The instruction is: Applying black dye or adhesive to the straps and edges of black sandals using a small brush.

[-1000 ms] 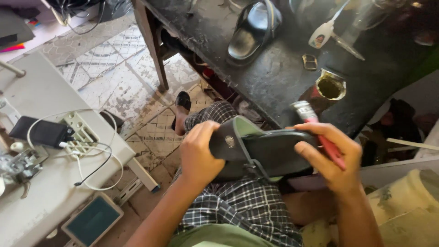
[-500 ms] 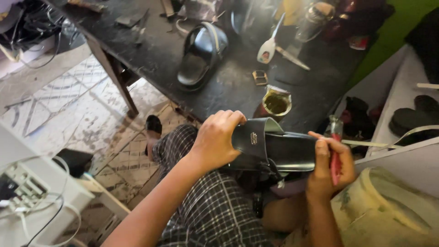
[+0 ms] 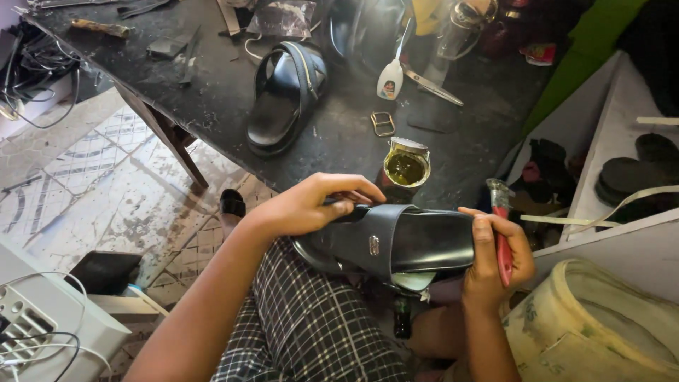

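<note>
A black slide sandal (image 3: pixel 396 244) is held over the lap, gripped by the left hand (image 3: pixel 304 205) at one end and the right hand (image 3: pixel 495 258) at the other, whose fingers also clasp a red-handled tool (image 3: pixel 501 233). The matching sandal (image 3: pixel 283 92) lies on the bench (image 3: pixel 212 106); gluing seems unfinished, as an open glue tin (image 3: pixel 406 167) is kept nearby.

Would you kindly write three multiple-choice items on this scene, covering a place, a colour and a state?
1. Where does the second sandal lie?
A. on the table
B. on the floor
C. on a shelf

2. What colour is the handle of the tool in the right hand?
A. blue
B. red
C. yellow

3. How is the tin on the table?
A. sealed
B. tipped over
C. open

Answers: 1 A, it rests on the dark tabletop. 2 B, red shows between the fingers. 3 C, its lid is up and yellowish contents show.
</note>
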